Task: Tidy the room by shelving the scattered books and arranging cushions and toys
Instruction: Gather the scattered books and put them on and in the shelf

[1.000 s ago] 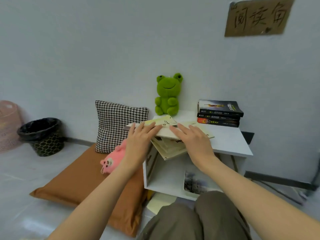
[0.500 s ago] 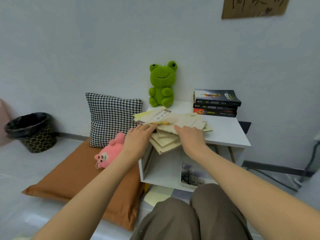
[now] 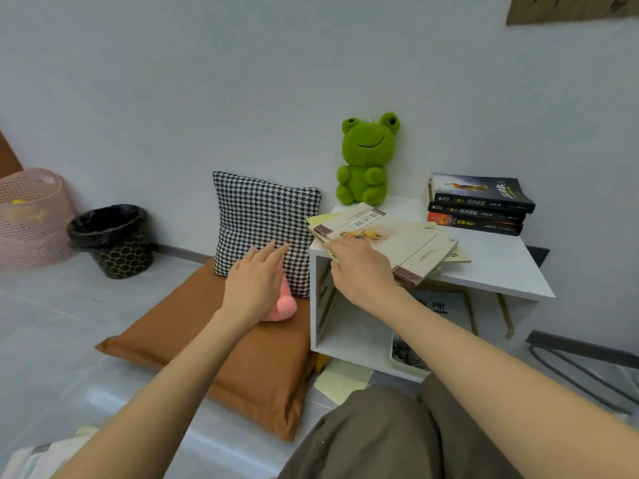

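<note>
With a yellow book (image 3: 342,378) unshelved on the floor, our left hand (image 3: 256,285) hovers, fingers loosely spread, over the pink toy (image 3: 281,302), our right hand (image 3: 359,271) lies flat-fingered on the messy pale books (image 3: 408,240) atop the shelf (image 3: 501,267), the frog (image 3: 366,160) tidy behind

Two cushions (image 3: 266,216), two toys (image 3: 366,160), two bins (image 3: 114,236), three dark books (image 3: 480,205)

- Pale paperbacks (image 3: 397,240): loose pile, flat, askew, at the front left corner of the white shelf unit (image 3: 501,267) top.
- Dark books (image 3: 480,205): three, stacked flat, rear right.
- Green frog plush (image 3: 366,160): seated upright, rear left.
- Houndstooth cushion (image 3: 262,223): upright on the brown floor cushion (image 3: 214,347).
- Pink plush toy (image 3: 281,305): at its foot, partly hidden.
</note>
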Tool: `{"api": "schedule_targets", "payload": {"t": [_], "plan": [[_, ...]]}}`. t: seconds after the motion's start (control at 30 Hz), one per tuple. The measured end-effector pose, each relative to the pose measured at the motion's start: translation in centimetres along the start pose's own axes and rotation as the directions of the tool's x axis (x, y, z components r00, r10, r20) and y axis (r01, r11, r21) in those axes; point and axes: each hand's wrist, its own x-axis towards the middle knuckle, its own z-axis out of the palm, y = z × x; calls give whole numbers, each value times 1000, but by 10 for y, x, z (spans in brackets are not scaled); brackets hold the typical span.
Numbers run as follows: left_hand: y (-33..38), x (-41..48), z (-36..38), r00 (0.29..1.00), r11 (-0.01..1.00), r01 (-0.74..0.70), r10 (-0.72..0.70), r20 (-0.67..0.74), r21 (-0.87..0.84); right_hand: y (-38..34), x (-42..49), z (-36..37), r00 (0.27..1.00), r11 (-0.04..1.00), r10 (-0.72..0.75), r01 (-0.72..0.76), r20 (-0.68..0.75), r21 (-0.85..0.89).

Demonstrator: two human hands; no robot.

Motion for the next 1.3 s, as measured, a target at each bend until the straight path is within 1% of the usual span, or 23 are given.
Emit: {"api": "schedule_targets", "payload": {"t": [0.1, 0.17, 0.27, 0.37, 0.53, 0.63, 0.7, 0.8, 0.87, 0.97, 1.03, 1.07, 1.2, 1.3], "plan": [[-36, -17, -8, 999, 999, 49, -49, -7, 2, -37, 1, 12, 995, 994, -96, 96, -6, 58], [-59, -32, -12, 995, 995, 95, -95, 16, 11, -60, -2, 21, 987, 984, -158, 155, 28, 90], [-97, -63, -20, 980, 980, 195, -197, 37, 45, -98, -4, 41, 967, 968, -227, 211, 113, 139], [-130, -99, -28, 946, 947, 315, -319, 54, 69, -136, -8, 67, 948, 943, -283, 248, 145, 220], [-189, -169, -26, 872, 876, 470, -480, 98, 104, -194, -20, 113, 880, 913, -407, 385, 246, 134], [-222, -219, -20, 795, 807, 564, -588, 149, 174, -230, -29, 146, 824, 888, -460, 434, 332, 152], [-242, -252, -15, 724, 751, 621, -660, 203, 226, -252, -36, 171, 788, 873, -485, 461, 380, 158], [-263, -291, -1, 628, 683, 675, -730, 268, 279, -273, -46, 202, 744, 857, -505, 492, 439, 152], [-274, -314, 11, 560, 642, 701, -765, 318, 311, -288, -52, 224, 697, 837, -529, 524, 484, 159], [-286, -346, 36, 502, 625, 713, -771, 391, 317, -301, -61, 254, 663, 824, -540, 542, 519, 164], [-297, -364, 57, 423, 595, 724, -782, 458, 349, -310, -64, 278, 631, 820, -535, 547, 562, 167], [-297, -369, 64, 401, 591, 721, -782, 477, 362, -311, -65, 284, 621, 822, -529, 546, 579, 165], [-306, -378, 98, 334, 582, 704, -777, 534, 407, -314, -65, 320, 571, 815, -516, 556, 639, 162], [-316, -380, 124, 302, 569, 716, -774, 556, 404, -314, -64, 346, 548, 802, -519, 578, 656, 152]]}}
